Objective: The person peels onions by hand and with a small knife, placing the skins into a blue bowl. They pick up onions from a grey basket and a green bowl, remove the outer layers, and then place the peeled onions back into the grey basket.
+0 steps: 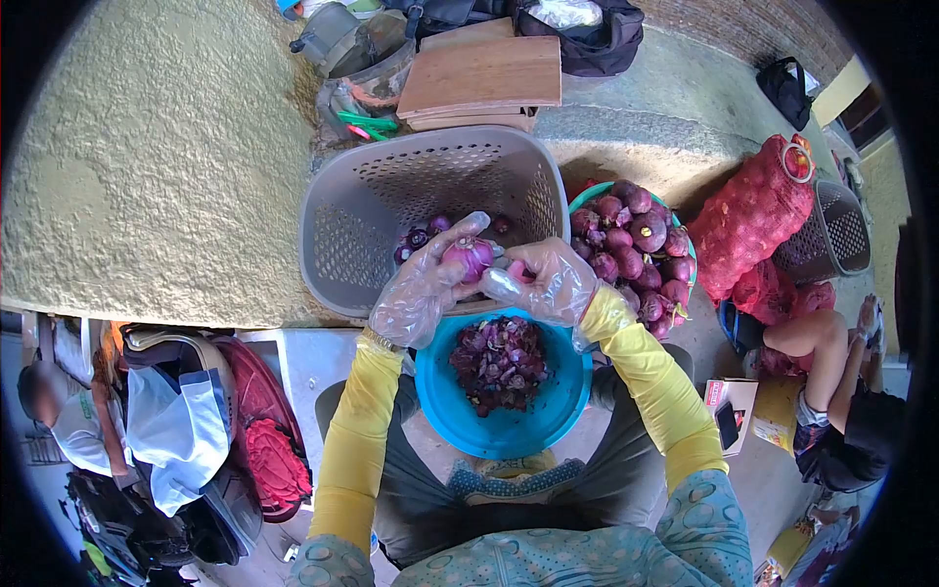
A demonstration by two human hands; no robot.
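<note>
My left hand (419, 292), in a clear plastic glove, is closed around a peeled red onion (468, 257) over the front rim of the grey perforated basket (333, 196). Against the onion's right side, my gloved right hand (553, 279) grips a small pink-handled tool (518, 271), its working end hidden by the fingers. A few peeled onions (417, 239) lie at the bottom of the basket. Below my hands, the blue basin (504, 445) between my knees holds dark onion skins (499, 367). Unpeeled red onions (631, 235) are heaped in a green-rimmed tub (693, 256) at right.
A red mesh sack of onions (748, 220) leans at the right, near another grey basket (846, 220). A phone (727, 426) rests on a box (740, 396). Cardboard sheets (479, 73) lie behind my basket. Other people sit at right (831, 391) and left (83, 426).
</note>
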